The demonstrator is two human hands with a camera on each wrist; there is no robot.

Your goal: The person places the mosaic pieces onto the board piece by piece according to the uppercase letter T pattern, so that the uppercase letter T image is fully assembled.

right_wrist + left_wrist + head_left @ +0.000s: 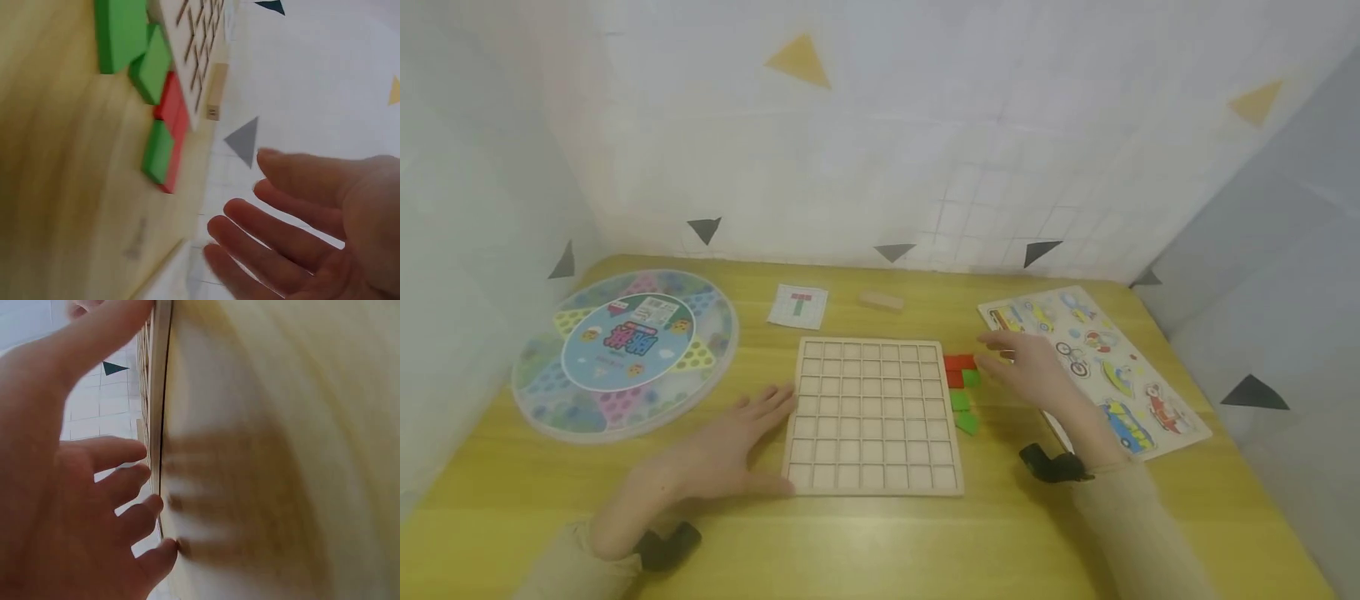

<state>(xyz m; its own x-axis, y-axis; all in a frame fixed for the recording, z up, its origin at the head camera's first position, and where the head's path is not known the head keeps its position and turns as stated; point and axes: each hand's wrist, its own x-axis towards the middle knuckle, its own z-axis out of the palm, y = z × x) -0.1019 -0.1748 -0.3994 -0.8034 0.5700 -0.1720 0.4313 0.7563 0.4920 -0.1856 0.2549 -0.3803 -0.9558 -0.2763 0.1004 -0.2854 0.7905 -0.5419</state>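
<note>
A square wooden grid board (875, 408) lies on the table between the two hands. My left hand (722, 454) rests at the board's left edge, fingers spread, with fingertips and thumb right at the rim. Along the right edge of the board lie several small tiles: red tiles (953, 379) at the top and green tiles (961, 402) below and beside them. My right hand (1030, 371) hovers just right of these tiles with nothing in it. In the right wrist view its fingers (275, 231) are loosely bent, apart from the green tile (158, 152).
Behind the board lie a paper card (799, 306) with a red and green T and a small wooden block (882, 300). A round board-game box (625, 354) lies on the left. A picture puzzle board (1090, 358) lies under the right forearm's far side. Walls (880, 150) enclose the table.
</note>
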